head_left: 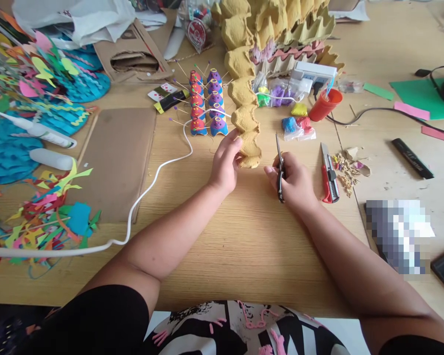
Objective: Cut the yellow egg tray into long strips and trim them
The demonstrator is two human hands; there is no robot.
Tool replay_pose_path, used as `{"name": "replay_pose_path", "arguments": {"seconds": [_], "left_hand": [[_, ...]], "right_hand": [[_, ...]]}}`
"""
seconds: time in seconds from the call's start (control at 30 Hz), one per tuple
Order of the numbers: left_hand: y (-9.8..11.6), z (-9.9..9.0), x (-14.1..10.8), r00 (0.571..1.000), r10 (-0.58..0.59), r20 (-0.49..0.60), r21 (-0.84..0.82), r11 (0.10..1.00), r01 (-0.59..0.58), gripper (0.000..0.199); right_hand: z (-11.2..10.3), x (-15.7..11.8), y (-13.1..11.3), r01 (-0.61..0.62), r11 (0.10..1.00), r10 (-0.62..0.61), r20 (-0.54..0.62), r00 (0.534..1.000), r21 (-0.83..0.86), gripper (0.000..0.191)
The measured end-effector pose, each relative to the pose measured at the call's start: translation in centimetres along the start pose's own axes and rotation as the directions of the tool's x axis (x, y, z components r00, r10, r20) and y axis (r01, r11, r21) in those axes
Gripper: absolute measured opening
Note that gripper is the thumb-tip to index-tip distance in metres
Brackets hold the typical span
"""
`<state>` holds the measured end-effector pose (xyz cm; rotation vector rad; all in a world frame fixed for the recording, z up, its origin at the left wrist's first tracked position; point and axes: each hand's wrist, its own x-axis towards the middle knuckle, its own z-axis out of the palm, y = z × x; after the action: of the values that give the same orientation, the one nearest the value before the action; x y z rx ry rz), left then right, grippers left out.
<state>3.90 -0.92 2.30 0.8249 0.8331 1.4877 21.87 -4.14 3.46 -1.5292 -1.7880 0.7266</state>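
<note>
My left hand [225, 165] grips the near end of a long yellow egg-carton strip [244, 93], thumb on top and the other fingers partly hidden beneath it. The strip stretches away from me toward the stacked cartons. In my right hand [296, 180] is a pair of black-handled scissors [280, 172], blades pointing up and away; they look closed. A small gap separates the scissors from the strip. A bit of yellow carton shows by the right fingers, but I cannot tell how it is held. Left of the strip stand two painted carton rows, one red [197, 103] and one purple [216, 102].
Stacked egg cartons [292, 24] stand at the back. A red cutter knife [329, 177] lies beside scraps [350, 167] at right. An orange cup [325, 104] and clay packets [298, 125] sit beyond. A white cable [159, 170] crosses the left side near cardboard [114, 162] and paper cuttings [55, 212].
</note>
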Motion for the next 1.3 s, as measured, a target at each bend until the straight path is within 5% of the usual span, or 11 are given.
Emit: {"name": "replay_pose_path", "arguments": {"seconds": [0.23,0.5,0.9,1.07,1.3], "left_hand": [[-0.1,0.0,-0.3,0.997,0.067,0.049,-0.026,0.997,-0.066,0.043],[0.0,0.0,-0.4,0.997,0.031,-0.073,-0.027,0.999,-0.033,0.052],[-0.2,-0.1,-0.2,0.998,0.063,-0.031,0.019,0.998,-0.063,0.046],[-0.1,-0.1,-0.3,0.998,0.061,-0.008,-0.005,0.998,-0.061,0.046],[-1.0,-1.0,0.2,0.985,0.168,0.033,0.096,0.981,-0.171,0.05]], "right_hand": [[0.2,-0.3,-0.5,-0.013,0.991,0.017,0.031,0.999,-0.131,0.032],[0.5,0.3,0.3,0.048,0.978,-0.042,0.034,0.999,-0.204,0.037],[0.4,0.1,1.0,0.011,0.996,-0.012,0.019,1.0,0.086,0.042],[0.0,-0.3,0.5,0.029,0.993,-0.029,0.002,1.0,-0.11,0.039],[-0.3,-0.1,0.0,0.231,0.924,-0.249,-0.019,0.968,-0.305,0.027]]}}
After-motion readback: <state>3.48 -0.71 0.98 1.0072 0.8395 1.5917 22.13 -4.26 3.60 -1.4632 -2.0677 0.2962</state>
